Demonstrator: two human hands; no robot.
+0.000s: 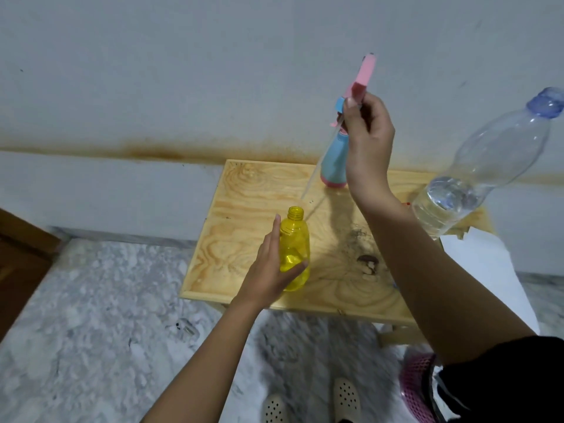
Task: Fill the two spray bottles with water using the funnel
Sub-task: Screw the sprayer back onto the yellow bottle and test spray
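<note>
- The pale wall (183, 71) stands behind the wooden table (244, 193). It has a rusty brown stain just above the table's back edge.
- The grey and white stone floor (91, 300) lies under the table and spreads out to its left.
- The table has a small raised rim and a dark smudge (367, 264) near its front right part.
- A big clear water bottle (482, 166) stands on the right end of the table. It has a blue cap on, and water fills only the bottom part.
- A pink basket (418, 386) sits on the floor in front of the table, at the right.
- A blue spray bottle (334, 163) with a pink bottom stands at the back of the table. The right hand hides part of it.
- The yellow spray bottle (294, 242) stands on the table near the front left. Its top is off and its mouth is open.
- The left hand (268, 270) holds the yellow bottle. Its fingers are straight and pressed together along the left side, and the thumb curls round the front.
- The right hand (369, 141) is high above the table's back. Its fingertips pinch a pink spray head (364, 74).
- Two pale shoes (346, 398) with holes stand on the floor in front of the table.
- A thin clear tube (307, 188) hangs from the spray head. Its tip is out of the yellow bottle, just above the mouth.
</note>
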